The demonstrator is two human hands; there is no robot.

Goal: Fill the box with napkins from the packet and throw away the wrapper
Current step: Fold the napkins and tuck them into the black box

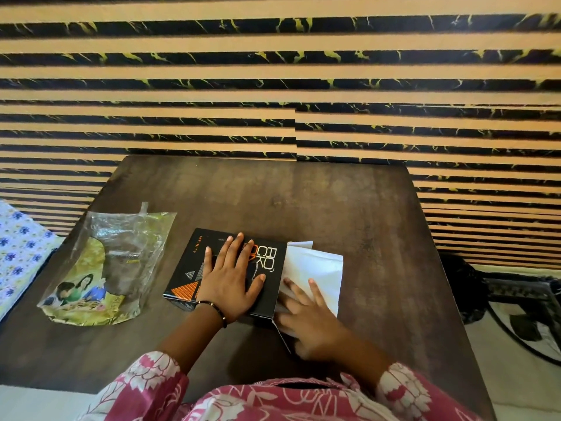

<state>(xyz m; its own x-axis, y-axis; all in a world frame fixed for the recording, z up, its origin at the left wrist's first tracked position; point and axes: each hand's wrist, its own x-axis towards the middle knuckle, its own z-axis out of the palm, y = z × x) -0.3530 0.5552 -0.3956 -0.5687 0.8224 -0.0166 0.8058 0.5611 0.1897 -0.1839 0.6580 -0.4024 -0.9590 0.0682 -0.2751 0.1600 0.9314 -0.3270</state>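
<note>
A black box (194, 268) with orange print lies flat in the middle of the dark wooden table (334, 208). My left hand (230, 284) rests palm down on its top, fingers spread. A stack of white napkins (318, 265) sticks out of the box's open right end. My right hand (306, 317) lies flat on the napkins by the opening, fingers apart, its near part blurred. The clear plastic wrapper (103, 268) with yellow-green print and a picture of people lies crumpled on the table to the left of the box, untouched.
A striped black-and-tan wall panel (273, 86) rises right behind the table. A flowered cloth (18, 253) lies off the table's left edge. A dark patterned object (516, 293) sits on the floor to the right.
</note>
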